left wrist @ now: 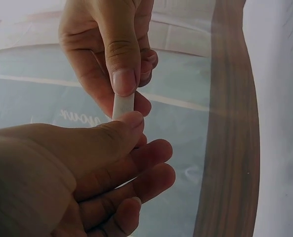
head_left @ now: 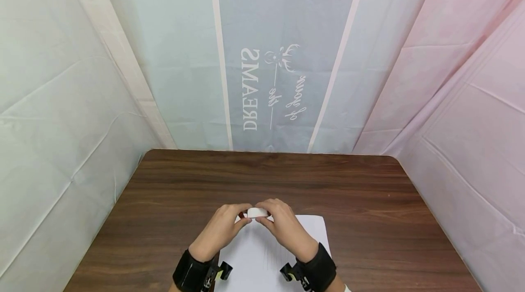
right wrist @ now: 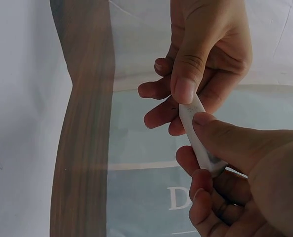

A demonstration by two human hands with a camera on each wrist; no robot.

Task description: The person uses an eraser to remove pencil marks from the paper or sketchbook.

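Observation:
A small white eraser (head_left: 257,212) is held between my two hands, above the far edge of a white sheet of paper (head_left: 262,255). My left hand (head_left: 221,226) pinches one end between thumb and fingers. The other end is pinched by my right hand (head_left: 287,226). In the left wrist view, only a short stretch of the eraser (left wrist: 123,105) shows between the two thumbs. From the right wrist, more of the eraser (right wrist: 196,136) is visible, with a greyish, rounded end near the right fingers. Faint pencil lines mark the paper.
The paper lies on a dark wooden table (head_left: 164,205), near its front. Pale fabric hangs on both sides, and a printed curtain (head_left: 279,18) stands behind the table's far edge. Black camera straps (head_left: 193,271) wrap both wrists.

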